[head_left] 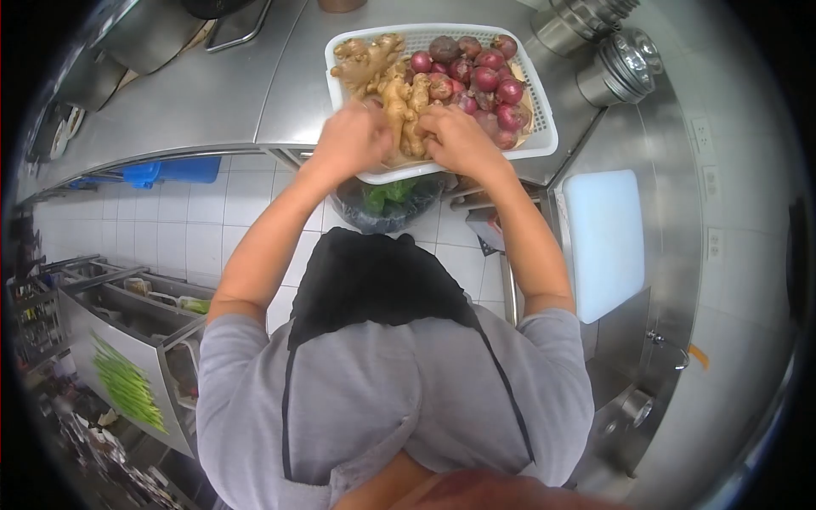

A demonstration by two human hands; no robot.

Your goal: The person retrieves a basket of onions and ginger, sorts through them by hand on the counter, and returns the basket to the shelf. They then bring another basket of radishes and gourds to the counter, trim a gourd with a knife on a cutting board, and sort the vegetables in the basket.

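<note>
A white perforated tray (544, 140) sits at the edge of a steel counter (212, 102). It holds knobbly ginger roots (365, 61) on its left side and red onions (489, 76) on its right. Both my hands are in the near part of the tray. My left hand (353, 140) and my right hand (459, 143) are closed around one long piece of ginger (406, 115) that stands up between them. My black apron and grey sleeves fill the lower middle of the view.
A white cutting board (603, 242) lies to the right. Steel lidded pots (620, 64) stand at the back right. A dark bag of greens (391, 200) hangs under the tray. A blue bin (170, 170) and green stalks (127, 387) are on the left.
</note>
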